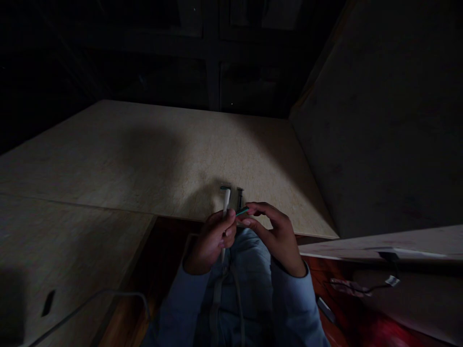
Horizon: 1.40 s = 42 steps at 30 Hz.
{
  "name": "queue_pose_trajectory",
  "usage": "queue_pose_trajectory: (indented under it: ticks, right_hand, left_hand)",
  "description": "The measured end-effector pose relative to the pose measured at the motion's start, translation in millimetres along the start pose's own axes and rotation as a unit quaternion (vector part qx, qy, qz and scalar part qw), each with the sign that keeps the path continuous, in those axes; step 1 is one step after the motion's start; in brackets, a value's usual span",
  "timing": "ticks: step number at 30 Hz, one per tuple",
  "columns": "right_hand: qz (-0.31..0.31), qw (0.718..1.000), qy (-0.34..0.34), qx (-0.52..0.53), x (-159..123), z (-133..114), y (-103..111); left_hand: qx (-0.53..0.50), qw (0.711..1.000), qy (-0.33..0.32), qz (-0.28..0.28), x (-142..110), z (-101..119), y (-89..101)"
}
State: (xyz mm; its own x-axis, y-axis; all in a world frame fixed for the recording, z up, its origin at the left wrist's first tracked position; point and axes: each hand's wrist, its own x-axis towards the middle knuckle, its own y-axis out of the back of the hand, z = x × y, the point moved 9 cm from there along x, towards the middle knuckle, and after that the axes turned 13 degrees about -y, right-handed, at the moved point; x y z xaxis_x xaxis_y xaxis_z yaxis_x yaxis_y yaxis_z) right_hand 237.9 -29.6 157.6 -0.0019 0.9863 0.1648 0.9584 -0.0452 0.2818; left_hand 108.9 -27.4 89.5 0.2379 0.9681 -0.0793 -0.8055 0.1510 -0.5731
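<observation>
My left hand (216, 236) is closed around a white-handled razor (226, 200), held upright with its dark greenish head pointing away from me. In my right hand (277, 231), the index fingertip touches one end of a thin green strip (242, 211), with the thumb just below. The strip's other end reaches the left thumb; what exactly it is I cannot make out. Just beyond the strip, a second, dark razor (240, 193) lies on the pale tabletop (188, 159). Both hands are near the table's front edge, above my lap.
A dark panel (390, 120) rises along the right side of the table. At the lower left, another pale surface (72, 250) carries a small black object (48, 302) and a grey cable (108, 292). Below right, a black cord (376, 289) hangs over the reddish floor. The light is dim.
</observation>
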Motion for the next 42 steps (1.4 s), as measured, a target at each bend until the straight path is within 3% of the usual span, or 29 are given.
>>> queue_pose_trajectory:
  ticks: [5,14,25,32,42]
  right_hand:
    - [-0.021,0.999,-0.015,0.028,-0.6,-0.1,-1.5]
    - [-0.079,0.988,-0.079,0.108,0.2,7.9,-6.5]
    - [-0.226,0.933,-0.151,0.234,-1.3,25.2,-33.4]
    - [-0.233,0.925,-0.168,0.249,-1.4,35.7,-35.8]
    - [-0.230,0.915,-0.175,0.281,1.4,39.5,-34.6]
  left_hand:
    - [-0.022,0.999,-0.006,0.029,2.3,-0.5,6.0]
    - [-0.021,1.000,-0.016,0.010,3.8,-1.9,0.1]
    - [-0.017,0.999,-0.010,-0.033,4.7,-8.3,-9.6]
    - [0.041,0.998,-0.025,0.028,4.9,-9.2,-3.6]
    - [0.065,0.996,-0.027,0.057,5.2,-11.1,-1.3]
